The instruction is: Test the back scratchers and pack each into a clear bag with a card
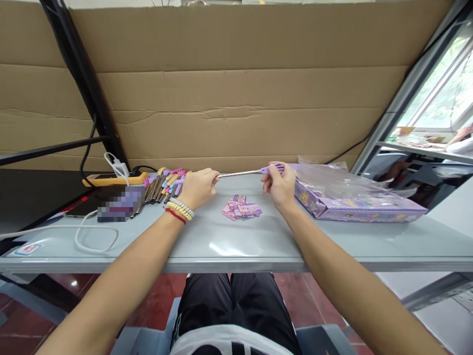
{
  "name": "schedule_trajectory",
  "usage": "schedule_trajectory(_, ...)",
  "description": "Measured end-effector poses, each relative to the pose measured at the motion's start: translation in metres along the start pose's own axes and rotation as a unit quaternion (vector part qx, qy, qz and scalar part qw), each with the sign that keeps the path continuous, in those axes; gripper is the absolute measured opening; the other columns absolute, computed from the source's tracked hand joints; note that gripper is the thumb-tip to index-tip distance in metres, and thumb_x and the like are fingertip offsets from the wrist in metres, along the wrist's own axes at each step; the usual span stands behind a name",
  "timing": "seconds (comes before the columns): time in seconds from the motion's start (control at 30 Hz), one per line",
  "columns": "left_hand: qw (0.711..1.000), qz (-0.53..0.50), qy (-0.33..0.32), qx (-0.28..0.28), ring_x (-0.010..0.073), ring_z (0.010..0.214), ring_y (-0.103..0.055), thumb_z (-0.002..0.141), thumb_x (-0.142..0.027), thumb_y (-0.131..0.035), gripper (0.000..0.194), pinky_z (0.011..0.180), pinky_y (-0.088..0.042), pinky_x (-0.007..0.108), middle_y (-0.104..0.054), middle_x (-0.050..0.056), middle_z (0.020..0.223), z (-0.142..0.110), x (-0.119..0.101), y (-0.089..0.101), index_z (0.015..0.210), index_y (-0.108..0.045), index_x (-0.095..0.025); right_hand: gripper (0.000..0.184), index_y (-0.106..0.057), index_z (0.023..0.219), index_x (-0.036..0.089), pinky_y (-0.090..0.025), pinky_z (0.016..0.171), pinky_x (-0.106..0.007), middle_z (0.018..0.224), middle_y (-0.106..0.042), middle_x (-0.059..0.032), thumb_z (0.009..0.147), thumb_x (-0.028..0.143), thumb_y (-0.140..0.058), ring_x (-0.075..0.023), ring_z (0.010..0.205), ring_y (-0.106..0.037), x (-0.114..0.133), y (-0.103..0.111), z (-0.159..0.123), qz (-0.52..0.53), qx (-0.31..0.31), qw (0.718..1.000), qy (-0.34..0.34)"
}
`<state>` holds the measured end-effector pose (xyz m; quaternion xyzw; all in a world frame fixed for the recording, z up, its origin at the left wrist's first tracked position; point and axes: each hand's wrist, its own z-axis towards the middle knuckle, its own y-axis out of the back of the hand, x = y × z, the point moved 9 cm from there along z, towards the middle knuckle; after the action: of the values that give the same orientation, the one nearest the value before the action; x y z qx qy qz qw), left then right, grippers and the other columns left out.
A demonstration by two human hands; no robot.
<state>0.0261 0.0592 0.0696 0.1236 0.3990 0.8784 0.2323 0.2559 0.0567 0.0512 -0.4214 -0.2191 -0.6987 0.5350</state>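
Between my two hands a thin metal telescopic back scratcher (240,173) is stretched out level above the table. My left hand (201,187) is closed round one end and hides it. At the other end my right hand (280,185) pinches near the purple claw-shaped head (279,169). Below the rod lies a small loose pile of pink and purple printed cards (242,208). Several more back scratchers (166,185) with colourful heads and handles are heaped just left of my left hand, partly hidden behind it.
A purple printed box (369,209) with clear plastic (332,177) on top stands to the right. At left lie a blurred-out phone-like object (121,203), a yellow-edged power strip (107,180) and a white cable (96,249). Cardboard (236,88) walls the back.
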Motion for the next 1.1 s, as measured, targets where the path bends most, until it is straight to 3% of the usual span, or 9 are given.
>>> schedule_trajectory(0.17, 0.999, 0.028, -0.015, 0.013, 0.0214, 0.081, -0.064, 0.088, -0.020, -0.042, 0.024, 0.060, -0.037, 0.032, -0.069, 0.008, 0.087, -0.007, -0.018, -0.007, 0.091, -0.065, -0.018, 0.030, -0.048, 0.096, 0.021, -0.035, 0.043, -0.023, 0.055, -0.051, 0.0071, 0.077, 0.041, -0.058, -0.0093, 0.042, -0.045, -0.005, -0.028, -0.022, -0.094, 0.084, 0.991, 0.036)
schedule_trajectory(0.4, 0.999, 0.019, -0.034, 0.036, 0.0216, 0.077, -0.065, 0.090, -0.020, -0.040, 0.025, 0.058, -0.036, 0.032, -0.069, 0.010, 0.089, -0.010, -0.041, -0.017, 0.095, -0.064, -0.015, 0.029, -0.045, 0.098, 0.024, -0.038, 0.049, -0.028, 0.062, -0.053, 0.0046, 0.075, 0.034, -0.059, -0.0130, 0.049, -0.047, -0.009, -0.056, -0.039, -0.149, 0.200, 0.967, 0.059)
schedule_trajectory(0.67, 0.998, -0.033, -0.048, 0.036, 0.0191, 0.083, -0.064, 0.096, -0.032, -0.036, 0.033, 0.062, -0.038, 0.029, -0.069, 0.008, 0.094, -0.006, -0.022, -0.020, 0.102, -0.065, -0.019, 0.032, -0.048, 0.103, 0.022, -0.040, 0.049, -0.026, 0.061, -0.055, 0.0043, 0.081, 0.043, -0.055, -0.0129, 0.049, -0.052, -0.020, -0.058, -0.033, -0.100, 0.222, 0.970, 0.023)
schedule_trajectory(0.83, 0.996, -0.081, -0.009, 0.047, 0.0197, 0.075, -0.063, 0.091, -0.052, -0.042, 0.041, 0.061, -0.037, 0.029, -0.070, 0.006, 0.078, -0.005, -0.008, -0.018, 0.087, -0.068, -0.021, 0.033, -0.053, 0.100, 0.021, -0.034, 0.046, -0.025, 0.051, -0.052, 0.0049, 0.085, 0.050, -0.048, -0.0121, 0.045, -0.048, -0.019, -0.047, -0.023, -0.091, 0.172, 0.981, 0.019)
schedule_trajectory(0.93, 0.995, -0.083, 0.000, 0.060, 0.0198, 0.069, -0.062, 0.090, -0.054, -0.043, 0.043, 0.058, -0.034, 0.030, -0.069, 0.005, 0.071, -0.005, -0.005, -0.018, 0.081, -0.069, -0.021, 0.030, -0.054, 0.092, 0.022, -0.034, 0.048, -0.026, 0.050, -0.052, 0.0042, 0.084, 0.050, -0.049, -0.0124, 0.045, -0.047, -0.013, -0.042, -0.021, -0.123, 0.161, 0.979, 0.031)
schedule_trajectory(1.1, 0.995, -0.078, 0.016, 0.066, 0.0202, 0.070, -0.062, 0.088, -0.055, -0.045, 0.043, 0.057, -0.033, 0.030, -0.070, 0.005, 0.072, -0.005, 0.001, -0.019, 0.082, -0.071, -0.021, 0.018, -0.054, 0.083, 0.022, -0.032, 0.050, -0.027, 0.050, -0.051, 0.0040, 0.080, 0.040, -0.052, -0.0128, 0.044, -0.044, -0.005, -0.044, -0.025, -0.234, 0.190, 0.950, 0.077)
